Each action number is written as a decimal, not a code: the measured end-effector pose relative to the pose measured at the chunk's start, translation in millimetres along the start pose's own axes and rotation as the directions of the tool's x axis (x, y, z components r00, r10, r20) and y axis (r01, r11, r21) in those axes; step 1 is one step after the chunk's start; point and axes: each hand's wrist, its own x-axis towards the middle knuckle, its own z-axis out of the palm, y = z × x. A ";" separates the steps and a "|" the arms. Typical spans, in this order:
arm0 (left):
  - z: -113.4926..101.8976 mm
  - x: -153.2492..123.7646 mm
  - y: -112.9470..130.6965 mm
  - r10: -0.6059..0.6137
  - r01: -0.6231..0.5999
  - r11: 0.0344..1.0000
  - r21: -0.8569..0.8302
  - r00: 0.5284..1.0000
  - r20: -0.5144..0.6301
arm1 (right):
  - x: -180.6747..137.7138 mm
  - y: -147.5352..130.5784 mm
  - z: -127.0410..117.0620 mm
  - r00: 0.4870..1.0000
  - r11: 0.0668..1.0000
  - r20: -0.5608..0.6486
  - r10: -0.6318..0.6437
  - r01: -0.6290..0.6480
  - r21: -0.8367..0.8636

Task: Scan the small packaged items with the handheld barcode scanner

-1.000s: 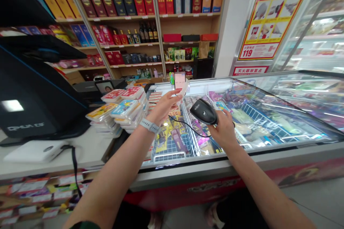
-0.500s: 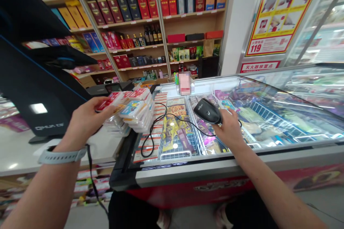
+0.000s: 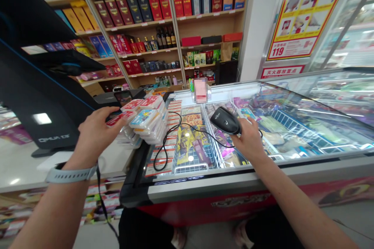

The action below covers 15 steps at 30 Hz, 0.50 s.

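Note:
My right hand (image 3: 249,139) is wrapped round a black barcode scanner (image 3: 225,120), held over the freezer's glass top with its head pointing left. A black cable (image 3: 165,146) loops across the glass. On the left, my left hand (image 3: 97,134) has thumb and fingers closed on a flat red-and-white packet (image 3: 121,118) at the near left of the stacked packets. Beside it rise stacked clear-wrapped packets (image 3: 150,128) with red or blue printed tops. The far fingers of my left hand are partly hidden.
A chest freezer (image 3: 210,192) with wire baskets of frozen goods spans the front. A dark checkout terminal (image 3: 43,97) stands on the white counter (image 3: 17,171) at left. Behind are shelves (image 3: 146,25) of boxes and bottles. A pixelated pink card (image 3: 200,90) stands at the freezer's far edge.
My left hand has shifted slightly right, and the red-and-white packet in it has come down lower against the stack. My right hand and the scanner have stayed in place.

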 end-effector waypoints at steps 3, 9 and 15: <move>-7.9 -16.4 33.9 0.123 -0.154 0.981 -0.120 0.965 -0.232 | 1.1 -2.8 -2.6 1.000 1.000 0.002 0.012 -0.012 0.002; 35.4 -35.7 111.9 0.462 -0.425 0.807 -0.410 0.887 -0.010 | 1.3 -4.9 -4.0 0.999 0.999 -0.005 0.043 -0.043 0.019; 125.4 -30.9 198.5 0.634 -0.368 0.623 -0.691 0.755 0.170 | 1.0 -5.1 -4.2 0.997 0.997 -0.042 0.072 -0.070 0.042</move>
